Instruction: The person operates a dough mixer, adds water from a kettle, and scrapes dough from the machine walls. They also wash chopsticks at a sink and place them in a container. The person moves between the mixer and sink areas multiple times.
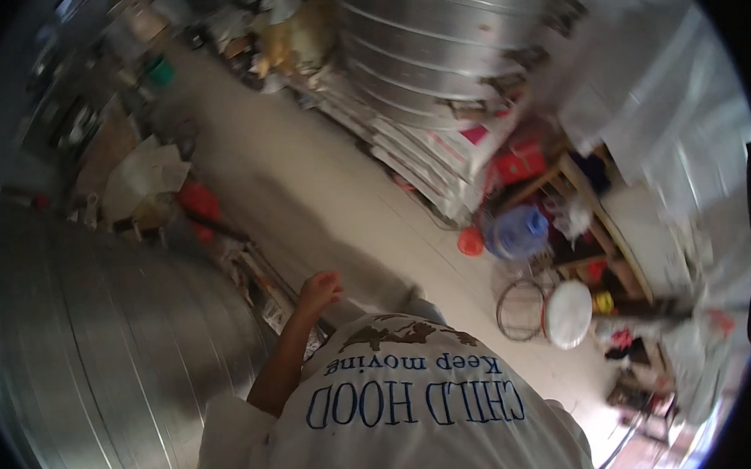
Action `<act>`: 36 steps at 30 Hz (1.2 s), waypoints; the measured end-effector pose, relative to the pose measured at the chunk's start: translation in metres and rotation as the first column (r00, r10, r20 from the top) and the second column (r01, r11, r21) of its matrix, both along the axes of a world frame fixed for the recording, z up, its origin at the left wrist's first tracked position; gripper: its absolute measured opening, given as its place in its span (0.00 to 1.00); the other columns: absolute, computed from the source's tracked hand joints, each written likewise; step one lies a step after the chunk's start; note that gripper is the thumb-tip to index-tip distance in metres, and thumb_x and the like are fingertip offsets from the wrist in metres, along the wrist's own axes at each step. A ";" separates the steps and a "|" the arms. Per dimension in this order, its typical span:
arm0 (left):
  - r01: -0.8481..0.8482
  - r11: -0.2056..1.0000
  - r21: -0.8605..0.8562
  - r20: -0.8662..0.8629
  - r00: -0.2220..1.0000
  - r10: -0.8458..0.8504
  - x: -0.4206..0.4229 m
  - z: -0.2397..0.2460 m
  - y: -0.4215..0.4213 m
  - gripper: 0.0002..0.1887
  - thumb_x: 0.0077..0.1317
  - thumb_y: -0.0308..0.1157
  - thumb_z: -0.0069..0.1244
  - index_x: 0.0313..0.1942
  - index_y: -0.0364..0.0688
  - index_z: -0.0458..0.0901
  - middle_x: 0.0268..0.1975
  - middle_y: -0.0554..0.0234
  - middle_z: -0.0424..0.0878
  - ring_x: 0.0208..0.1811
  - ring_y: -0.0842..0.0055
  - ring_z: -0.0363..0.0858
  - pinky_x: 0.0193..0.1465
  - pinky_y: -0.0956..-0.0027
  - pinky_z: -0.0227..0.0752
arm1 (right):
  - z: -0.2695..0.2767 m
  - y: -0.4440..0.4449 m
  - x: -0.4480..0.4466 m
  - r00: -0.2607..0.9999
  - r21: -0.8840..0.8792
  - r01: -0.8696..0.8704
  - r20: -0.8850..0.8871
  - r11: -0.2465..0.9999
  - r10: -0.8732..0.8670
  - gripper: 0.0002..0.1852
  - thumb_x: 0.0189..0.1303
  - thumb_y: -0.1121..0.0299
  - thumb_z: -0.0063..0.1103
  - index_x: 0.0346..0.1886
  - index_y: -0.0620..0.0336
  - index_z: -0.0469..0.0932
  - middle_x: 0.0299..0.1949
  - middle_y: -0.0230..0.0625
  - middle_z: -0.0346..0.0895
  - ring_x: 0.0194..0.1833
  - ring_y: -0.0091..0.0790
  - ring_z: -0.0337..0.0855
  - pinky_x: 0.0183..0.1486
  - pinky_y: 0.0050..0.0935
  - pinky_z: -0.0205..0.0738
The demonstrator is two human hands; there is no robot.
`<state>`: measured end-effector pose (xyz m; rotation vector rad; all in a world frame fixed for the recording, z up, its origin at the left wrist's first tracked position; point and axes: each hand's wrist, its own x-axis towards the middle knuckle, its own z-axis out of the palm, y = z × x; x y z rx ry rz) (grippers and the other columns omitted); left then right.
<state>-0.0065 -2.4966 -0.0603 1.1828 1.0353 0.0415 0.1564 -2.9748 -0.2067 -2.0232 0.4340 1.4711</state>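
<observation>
My left hand (320, 292) hangs in front of my body beside the ribbed metal tank (125, 333) on the left, its fingers slightly curled and apart, holding nothing that I can see. My right hand is out of view. I wear a white shirt (393, 458) with printed or stitched lettering on the front. Before me runs a pale floor (347, 210), with my shoe (418, 292) partly showing below the shirt's edge.
A second ribbed metal tank (426, 32) stands beyond stacked white sacks (429, 164). To the right are a blue water jug (516, 232), a red round object (471, 241), a round white-topped stool (568, 314) and a wooden shelf (614, 242). Clutter and a green bucket (159, 71) line the far left.
</observation>
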 end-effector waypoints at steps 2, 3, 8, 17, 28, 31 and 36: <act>-0.081 0.996 0.029 -0.031 0.996 0.082 0.017 0.010 0.032 0.18 0.67 0.40 0.49 0.53 0.39 0.75 0.44 0.62 0.79 0.43 0.75 0.81 0.38 0.72 0.77 | -0.007 0.047 0.053 0.993 0.004 -0.118 0.000 0.993 0.118 0.19 0.62 0.59 0.54 0.52 0.60 0.71 0.45 0.40 0.76 0.39 0.37 0.81 0.32 0.39 0.83; -0.118 0.992 0.047 -0.053 0.991 0.121 0.016 0.007 0.050 0.18 0.67 0.39 0.48 0.53 0.39 0.75 0.45 0.61 0.79 0.43 0.75 0.81 0.39 0.71 0.77 | -0.011 0.072 0.078 0.985 0.008 -0.174 0.001 0.985 0.174 0.19 0.62 0.59 0.54 0.52 0.60 0.71 0.45 0.40 0.76 0.39 0.37 0.80 0.32 0.39 0.82; -0.349 0.932 0.099 -0.182 0.914 0.362 0.034 0.008 0.120 0.18 0.68 0.39 0.48 0.54 0.39 0.74 0.46 0.61 0.78 0.44 0.75 0.80 0.39 0.71 0.77 | -0.034 0.241 0.222 0.912 0.056 -0.410 0.053 0.910 0.408 0.18 0.62 0.59 0.54 0.52 0.58 0.72 0.44 0.37 0.76 0.39 0.35 0.80 0.33 0.39 0.81; -0.793 0.607 0.051 -0.142 0.596 0.790 0.029 0.007 0.199 0.18 0.66 0.36 0.48 0.54 0.39 0.74 0.46 0.61 0.79 0.42 0.72 0.81 0.37 0.69 0.77 | 0.006 0.690 0.334 0.842 0.359 -0.530 0.117 0.768 0.526 0.17 0.62 0.58 0.55 0.51 0.55 0.73 0.41 0.32 0.75 0.40 0.32 0.78 0.34 0.38 0.79; -0.910 0.397 0.116 -0.126 0.383 0.915 0.012 -0.046 0.486 0.16 0.65 0.32 0.47 0.52 0.39 0.76 0.43 0.59 0.80 0.37 0.75 0.82 0.30 0.71 0.78 | 0.031 1.012 0.324 0.789 0.486 -0.549 0.032 0.680 0.614 0.24 0.61 0.59 0.59 0.57 0.59 0.70 0.52 0.39 0.72 0.50 0.42 0.77 0.45 0.47 0.79; -0.802 0.561 0.205 -0.122 0.548 0.828 0.042 -0.018 0.608 0.17 0.65 0.33 0.48 0.52 0.38 0.76 0.44 0.59 0.81 0.36 0.76 0.82 0.31 0.72 0.78 | 0.035 1.056 0.353 0.839 0.455 -0.503 0.053 0.735 0.542 0.23 0.61 0.59 0.58 0.57 0.57 0.70 0.51 0.37 0.73 0.47 0.39 0.77 0.43 0.46 0.79; -0.762 0.590 0.269 -0.035 0.604 0.796 0.079 -0.014 0.792 0.18 0.63 0.34 0.50 0.52 0.38 0.76 0.41 0.60 0.82 0.36 0.77 0.82 0.31 0.74 0.78 | 0.048 1.157 0.375 0.878 0.290 -0.477 0.111 0.830 0.466 0.20 0.61 0.61 0.56 0.55 0.58 0.71 0.49 0.37 0.74 0.44 0.36 0.78 0.40 0.41 0.81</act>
